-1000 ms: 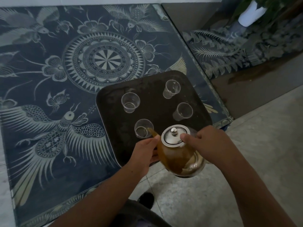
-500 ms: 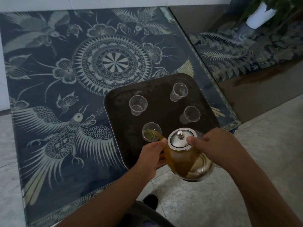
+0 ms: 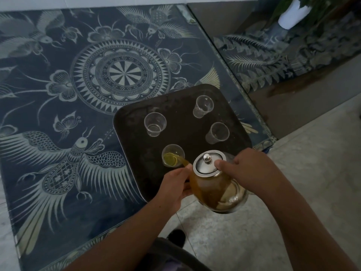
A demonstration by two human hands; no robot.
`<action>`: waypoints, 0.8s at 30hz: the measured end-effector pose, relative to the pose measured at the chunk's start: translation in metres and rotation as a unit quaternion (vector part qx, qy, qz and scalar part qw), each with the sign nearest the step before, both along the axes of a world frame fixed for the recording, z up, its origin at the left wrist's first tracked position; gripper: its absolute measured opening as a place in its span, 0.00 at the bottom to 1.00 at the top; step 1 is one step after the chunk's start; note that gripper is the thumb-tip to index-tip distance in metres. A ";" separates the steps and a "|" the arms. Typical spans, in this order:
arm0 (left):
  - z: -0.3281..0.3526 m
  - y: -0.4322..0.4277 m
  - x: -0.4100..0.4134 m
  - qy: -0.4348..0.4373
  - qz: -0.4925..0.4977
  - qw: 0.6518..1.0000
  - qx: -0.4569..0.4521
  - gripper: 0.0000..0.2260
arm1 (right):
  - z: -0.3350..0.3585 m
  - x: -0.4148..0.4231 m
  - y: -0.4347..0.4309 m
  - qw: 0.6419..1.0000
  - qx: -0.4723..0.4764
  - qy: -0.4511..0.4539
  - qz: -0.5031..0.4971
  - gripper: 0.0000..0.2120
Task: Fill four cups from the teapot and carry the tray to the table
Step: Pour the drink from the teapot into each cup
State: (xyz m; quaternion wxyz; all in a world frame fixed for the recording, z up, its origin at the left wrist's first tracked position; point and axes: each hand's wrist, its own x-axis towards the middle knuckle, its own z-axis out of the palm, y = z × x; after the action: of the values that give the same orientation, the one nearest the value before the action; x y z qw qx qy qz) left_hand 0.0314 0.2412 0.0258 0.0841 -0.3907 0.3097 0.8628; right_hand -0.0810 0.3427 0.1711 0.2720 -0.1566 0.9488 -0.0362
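A glass teapot [image 3: 213, 190] of amber tea with a steel lid is tilted toward the left over the near edge of a dark tray [image 3: 134, 171]. My right hand [image 3: 252, 171] grips its handle side, thumb resting on the lid. My left hand [image 3: 174, 185] holds the pot's body under the spout. Tea runs from the spout into the near-left cup [image 3: 172, 155], which has yellow tea in its bottom. Three other clear cups stand on the tray: far left [image 3: 155, 124], far right [image 3: 203, 106], right [image 3: 217, 133], all without tea.
The tray lies on a low glass-topped table with a dark blue bird-and-mandala cloth [image 3: 78, 94]. A second patterned table [image 3: 283, 55] stands at the right, with a white plant pot [image 3: 293, 12]. Pale tiled floor [image 3: 293, 173] lies below the teapot.
The teapot has tipped further and tea now flows into the near-left cup, which had held none a second ago. Both hands keep their hold.
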 end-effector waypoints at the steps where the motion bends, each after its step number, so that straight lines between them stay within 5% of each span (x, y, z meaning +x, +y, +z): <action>1: 0.001 0.000 0.000 0.000 -0.001 1.000 0.000 0.12 | 0.000 0.000 0.000 1.000 0.001 0.000 -0.001 0.26; 24: 0.007 0.000 0.001 0.017 -0.014 1.000 0.012 0.11 | -0.008 -0.004 0.001 1.000 0.024 -0.004 -0.006 0.25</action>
State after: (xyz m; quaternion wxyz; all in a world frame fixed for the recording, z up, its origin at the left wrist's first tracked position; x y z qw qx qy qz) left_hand 0.0329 0.2416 0.0326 0.0954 -0.3701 0.3060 0.8719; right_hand -0.0848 0.3433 0.1631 0.2789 -0.1444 0.9493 -0.0153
